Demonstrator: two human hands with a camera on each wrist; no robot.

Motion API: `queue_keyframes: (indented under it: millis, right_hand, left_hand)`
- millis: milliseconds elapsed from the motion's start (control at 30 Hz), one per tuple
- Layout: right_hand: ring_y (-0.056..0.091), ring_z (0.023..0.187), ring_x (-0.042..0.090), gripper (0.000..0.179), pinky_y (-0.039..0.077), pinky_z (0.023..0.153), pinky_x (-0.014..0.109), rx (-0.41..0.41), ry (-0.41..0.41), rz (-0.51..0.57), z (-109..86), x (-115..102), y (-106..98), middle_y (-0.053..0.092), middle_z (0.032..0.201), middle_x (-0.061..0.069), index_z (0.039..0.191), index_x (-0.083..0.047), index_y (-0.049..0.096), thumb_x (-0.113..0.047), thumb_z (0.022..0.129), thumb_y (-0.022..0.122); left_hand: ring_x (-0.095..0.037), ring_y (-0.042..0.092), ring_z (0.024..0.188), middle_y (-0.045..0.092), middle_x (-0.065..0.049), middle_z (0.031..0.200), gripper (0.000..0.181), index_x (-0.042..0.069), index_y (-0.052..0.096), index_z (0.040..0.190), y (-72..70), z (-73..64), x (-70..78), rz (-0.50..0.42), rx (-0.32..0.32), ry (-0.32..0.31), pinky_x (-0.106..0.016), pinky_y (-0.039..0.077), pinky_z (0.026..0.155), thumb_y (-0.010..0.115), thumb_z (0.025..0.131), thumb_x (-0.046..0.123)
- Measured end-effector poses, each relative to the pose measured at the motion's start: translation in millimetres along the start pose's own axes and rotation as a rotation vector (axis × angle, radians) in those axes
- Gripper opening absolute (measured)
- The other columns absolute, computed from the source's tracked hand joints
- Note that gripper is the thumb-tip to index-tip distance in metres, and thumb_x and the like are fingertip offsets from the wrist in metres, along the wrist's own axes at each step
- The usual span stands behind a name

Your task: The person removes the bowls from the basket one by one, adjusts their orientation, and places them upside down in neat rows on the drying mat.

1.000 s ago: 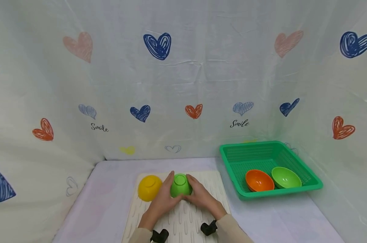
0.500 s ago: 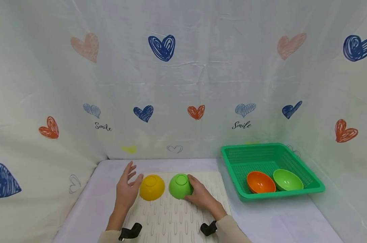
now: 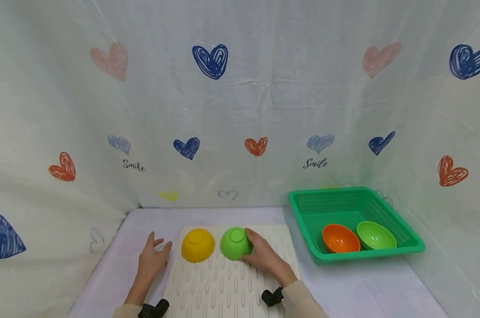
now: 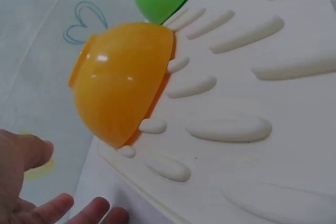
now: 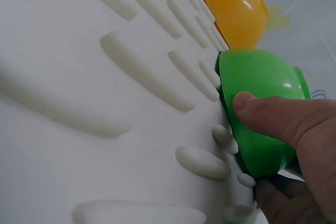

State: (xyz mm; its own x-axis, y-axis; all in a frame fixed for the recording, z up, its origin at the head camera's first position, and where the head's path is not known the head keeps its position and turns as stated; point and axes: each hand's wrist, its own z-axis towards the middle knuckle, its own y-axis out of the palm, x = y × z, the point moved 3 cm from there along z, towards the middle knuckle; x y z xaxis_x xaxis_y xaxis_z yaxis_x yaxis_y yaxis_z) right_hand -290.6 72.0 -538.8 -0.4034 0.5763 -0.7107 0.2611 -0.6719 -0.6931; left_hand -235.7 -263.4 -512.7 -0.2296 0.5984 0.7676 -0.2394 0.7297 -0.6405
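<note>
A green bowl [image 3: 234, 244] stands upside down on a white ridged mat [image 3: 224, 282]. My right hand [image 3: 264, 255] grips its right side; in the right wrist view the thumb [image 5: 268, 116] lies across the wall while the fingers reach the rim. To its left a yellow bowl [image 3: 198, 246] also sits upside down, a small gap between the two. My left hand [image 3: 151, 263] is off the mat's left edge, apart from the yellow bowl, with fingers spread and holding nothing. The left wrist view shows its fingertips [image 4: 94, 208] below the yellow bowl [image 4: 121, 85].
A green plastic basket [image 3: 327, 196] stands at the back right. Inside it, side by side, are an orange bowl [image 3: 340, 239] and a light green bowl [image 3: 376, 235], both facing up. A curtain printed with hearts hangs behind and beside the table [image 3: 108, 260].
My left hand has let go of the green bowl and moved left past the yellow one, then lower and nearer. The right hand stays at the green bowl, which has hardly moved.
</note>
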Motion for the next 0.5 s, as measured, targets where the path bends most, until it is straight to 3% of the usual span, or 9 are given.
queue_keyframes:
  millis: [67,167,267,367,433,500]
  right_hand:
    - [0.041,0.136,0.035,0.09,0.04,0.107,0.049,-0.004,0.006,-0.002,0.1,-0.5,-0.3,0.036,0.151,0.019,0.149,0.002,0.028,-0.018,0.079,0.08]
    - [0.041,0.136,0.035,0.09,0.04,0.107,0.049,-0.009,0.013,-0.01,0.4,-0.8,-0.2,0.036,0.151,0.019,0.149,0.002,0.028,-0.019,0.079,0.08]
    - [0.041,0.137,0.034,0.09,0.04,0.108,0.048,-0.01,0.02,-0.016,0.8,-1.1,-0.8,0.037,0.151,0.018,0.15,0.001,0.028,-0.019,0.079,0.08]
    - [0.041,0.137,0.033,0.09,0.04,0.108,0.048,-0.011,0.022,-0.027,1.6,-1.4,-1.6,0.037,0.151,0.018,0.149,0.001,0.029,-0.019,0.078,0.08]
    - [0.041,0.136,0.034,0.089,0.04,0.108,0.048,-0.013,0.021,-0.029,2.2,-1.6,-1.9,0.037,0.15,0.018,0.149,0.001,0.029,-0.019,0.078,0.08]
    - [0.041,0.136,0.034,0.089,0.04,0.108,0.048,-0.013,0.021,-0.032,3.1,-1.4,-1.7,0.038,0.15,0.018,0.149,0.002,0.029,-0.018,0.078,0.08]
  left_hand:
    - [-0.016,0.066,0.074,0.051,-0.028,0.135,0.082,-0.009,0.014,0.15,2.4,1.2,-2.5,0.034,-0.009,0.017,-0.025,0.053,0.066,0.058,0.094,0.03]
    - [-0.012,0.064,0.065,0.055,-0.03,0.128,0.076,-0.013,0.022,0.146,6.1,2.0,-4.4,0.057,-0.034,0.046,-0.024,0.053,0.06,0.062,0.091,0.021]
    - [-0.021,0.067,0.078,0.058,-0.029,0.124,0.072,-0.015,0.029,0.143,10.8,3.2,-4.8,0.108,-0.06,0.066,-0.036,0.056,0.076,0.064,0.09,0.018]
    - [-0.036,0.062,0.1,0.06,-0.028,0.121,0.066,-0.015,0.038,0.138,15.7,5.2,-5.9,0.151,-0.086,0.069,-0.051,0.05,0.091,0.066,0.088,0.018]
    - [-0.041,0.059,0.107,0.064,-0.025,0.114,0.06,-0.014,0.047,0.132,17.3,6.3,-4.9,0.184,-0.091,0.081,-0.054,0.047,0.094,0.068,0.086,0.017]
    - [-0.037,0.062,0.098,0.068,-0.021,0.103,0.051,-0.012,0.056,0.123,18.2,6.7,-2.9,0.2,-0.095,0.086,-0.051,0.051,0.088,0.071,0.084,0.015]
